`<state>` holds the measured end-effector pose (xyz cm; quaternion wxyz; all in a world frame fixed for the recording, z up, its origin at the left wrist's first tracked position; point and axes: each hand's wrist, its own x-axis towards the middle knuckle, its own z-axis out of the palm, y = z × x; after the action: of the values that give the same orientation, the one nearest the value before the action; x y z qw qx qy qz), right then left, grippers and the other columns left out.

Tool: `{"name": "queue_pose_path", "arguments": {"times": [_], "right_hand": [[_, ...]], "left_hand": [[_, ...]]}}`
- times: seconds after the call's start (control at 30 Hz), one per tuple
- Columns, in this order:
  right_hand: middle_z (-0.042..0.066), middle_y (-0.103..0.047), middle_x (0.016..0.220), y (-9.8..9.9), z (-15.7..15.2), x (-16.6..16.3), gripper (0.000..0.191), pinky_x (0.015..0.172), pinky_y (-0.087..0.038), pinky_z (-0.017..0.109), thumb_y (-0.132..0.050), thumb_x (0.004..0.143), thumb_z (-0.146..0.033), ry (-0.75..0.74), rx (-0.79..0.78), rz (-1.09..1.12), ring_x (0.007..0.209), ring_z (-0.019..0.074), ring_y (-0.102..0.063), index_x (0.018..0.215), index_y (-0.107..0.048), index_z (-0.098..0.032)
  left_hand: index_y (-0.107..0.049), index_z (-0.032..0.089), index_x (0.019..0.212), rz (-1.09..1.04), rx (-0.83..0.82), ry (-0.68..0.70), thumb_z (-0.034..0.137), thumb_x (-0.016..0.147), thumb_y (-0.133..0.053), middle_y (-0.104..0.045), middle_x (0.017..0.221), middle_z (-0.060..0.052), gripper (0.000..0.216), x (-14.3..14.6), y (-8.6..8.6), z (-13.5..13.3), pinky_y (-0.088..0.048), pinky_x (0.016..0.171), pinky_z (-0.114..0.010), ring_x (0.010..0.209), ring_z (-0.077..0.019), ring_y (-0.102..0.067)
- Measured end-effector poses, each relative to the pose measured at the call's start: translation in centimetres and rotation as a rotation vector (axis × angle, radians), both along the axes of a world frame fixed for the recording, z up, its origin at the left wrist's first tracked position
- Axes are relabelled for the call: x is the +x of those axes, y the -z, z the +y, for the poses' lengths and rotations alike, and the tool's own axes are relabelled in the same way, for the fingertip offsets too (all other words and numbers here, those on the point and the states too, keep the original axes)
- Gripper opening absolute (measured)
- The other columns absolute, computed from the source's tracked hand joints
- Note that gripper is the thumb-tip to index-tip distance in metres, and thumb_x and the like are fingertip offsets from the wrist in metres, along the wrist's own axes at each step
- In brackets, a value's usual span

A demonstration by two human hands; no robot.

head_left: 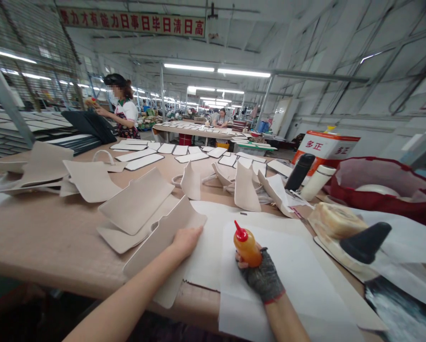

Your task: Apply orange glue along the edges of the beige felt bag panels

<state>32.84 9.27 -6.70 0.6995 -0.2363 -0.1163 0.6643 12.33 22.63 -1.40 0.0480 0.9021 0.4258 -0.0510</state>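
My right hand (264,275), in a dark fingerless glove, is closed round a squeeze bottle (248,247) with amber contents and a red pointed nozzle tilted up. Beneath it lies a white paper sheet (287,294). My bare left hand (187,240) is closed at the right edge of a beige bag panel (163,237), which is bent and stands partly raised; the fingertips are partly hidden. Just behind, another folded beige panel (137,199) rests on the brown-covered table (56,242).
More bent beige panels, some with handles (104,156), line the table's middle. Flat dark-edged pieces (145,159) lie farther back. At right are a black bottle (300,171), a cream flask (317,183), a red bag (383,190) and a black cone (365,242). A co-worker (125,111) stands at far left.
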Motion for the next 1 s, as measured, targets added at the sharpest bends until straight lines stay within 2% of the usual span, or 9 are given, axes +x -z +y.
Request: {"name": "queue_pose_path", "arguments": {"times": [0.1,0.2,0.3,0.4,0.6,0.77,0.83,0.93,1.0], "right_hand": [[0.007,-0.066,0.07,-0.3,0.0,-0.2,0.028,0.042,-0.04,0.019,-0.073,0.067,-0.035,0.011,-0.021,-0.017,0.059,0.0159,-0.058,0.087,-0.065,-0.018],[0.007,-0.067,0.069,-1.0,0.1,-0.4,0.031,0.042,-0.039,0.019,-0.074,0.065,-0.037,0.028,-0.036,-0.04,0.057,0.0161,-0.058,0.088,-0.065,-0.019],[0.007,-0.067,0.066,-1.4,0.1,-0.6,0.029,0.041,-0.039,0.019,-0.073,0.067,-0.038,0.03,-0.043,-0.052,0.054,0.0157,-0.058,0.087,-0.066,-0.02],[0.006,-0.067,0.066,-1.6,0.1,-0.7,0.027,0.041,-0.039,0.019,-0.07,0.069,-0.038,0.045,-0.032,-0.052,0.054,0.0151,-0.058,0.09,-0.066,-0.021],[0.006,-0.068,0.067,-1.6,0.0,-0.7,0.027,0.041,-0.04,0.019,-0.068,0.07,-0.037,0.022,-0.051,-0.057,0.055,0.0152,-0.059,0.091,-0.066,-0.019],[0.006,-0.068,0.068,-1.4,0.0,-0.5,0.029,0.041,-0.04,0.019,-0.068,0.071,-0.037,0.019,-0.064,-0.04,0.055,0.0151,-0.059,0.092,-0.065,-0.019],[0.006,-0.068,0.068,-1.1,0.0,-0.4,0.026,0.042,-0.041,0.019,-0.068,0.071,-0.037,0.018,-0.067,-0.03,0.056,0.0153,-0.06,0.089,-0.065,-0.018],[0.005,-0.067,0.067,-0.8,0.0,-0.2,0.021,0.043,-0.041,0.019,-0.068,0.071,-0.034,0.004,-0.055,-0.026,0.057,0.0152,-0.061,0.085,-0.064,-0.019],[0.004,-0.067,0.068,-0.6,0.0,-0.1,0.022,0.043,-0.041,0.018,-0.068,0.072,-0.036,-0.019,-0.018,-0.04,0.057,0.0142,-0.061,0.085,-0.064,-0.019]], "left_hand": [[-0.054,0.026,0.119,-0.068,0.114,-0.006,0.013,0.087,-0.033,-0.063,0.108,-0.008,0.04,-1.8,-2.3,-0.6,-0.047,0.079,-0.032,0.099,-0.0226,-0.059],[-0.045,0.017,0.129,-0.173,0.351,-0.181,0.02,0.088,-0.04,-0.051,0.127,-0.014,0.042,-5.1,-4.7,-0.7,-0.04,0.095,-0.037,0.116,-0.0252,-0.048],[-0.034,0.007,0.135,-0.127,0.249,-0.407,0.036,0.085,-0.049,-0.05,0.129,-0.02,0.06,-8.4,-5.8,-0.7,-0.041,0.093,-0.041,0.115,-0.0295,-0.049],[-0.026,0.006,0.139,-0.026,0.087,-0.421,0.032,0.085,-0.047,-0.062,0.111,-0.017,0.063,-9.1,-5.6,-1.7,-0.048,0.081,-0.04,0.099,-0.0282,-0.06],[-0.029,0.011,0.14,0.159,0.435,-0.209,-0.002,0.082,-0.027,-0.063,0.088,-0.011,0.06,-4.2,-3.8,-6.2,-0.049,0.063,-0.03,0.074,-0.0201,-0.063],[-0.032,0.021,0.14,0.256,0.559,-0.07,-0.002,0.083,-0.033,-0.061,0.081,-0.008,0.061,-1.7,-1.4,-8.5,-0.046,0.06,-0.03,0.07,-0.0192,-0.06],[-0.042,0.025,0.134,0.299,0.563,-0.052,0.001,0.085,-0.034,-0.061,0.084,-0.009,0.055,-1.2,-0.6,-9.1,-0.045,0.058,-0.03,0.07,-0.0197,-0.058],[-0.064,0.018,0.107,0.324,0.542,-0.054,0.006,0.087,-0.031,-0.062,0.088,-0.013,0.04,-0.9,-0.7,-9.6,-0.044,0.058,-0.032,0.071,-0.0209,-0.058],[-0.065,0.016,0.104,0.262,0.507,-0.018,0.005,0.085,-0.033,-0.063,0.087,-0.013,0.039,-1.7,-1.4,-9.2,-0.045,0.061,-0.033,0.075,-0.0224,-0.059]]}}
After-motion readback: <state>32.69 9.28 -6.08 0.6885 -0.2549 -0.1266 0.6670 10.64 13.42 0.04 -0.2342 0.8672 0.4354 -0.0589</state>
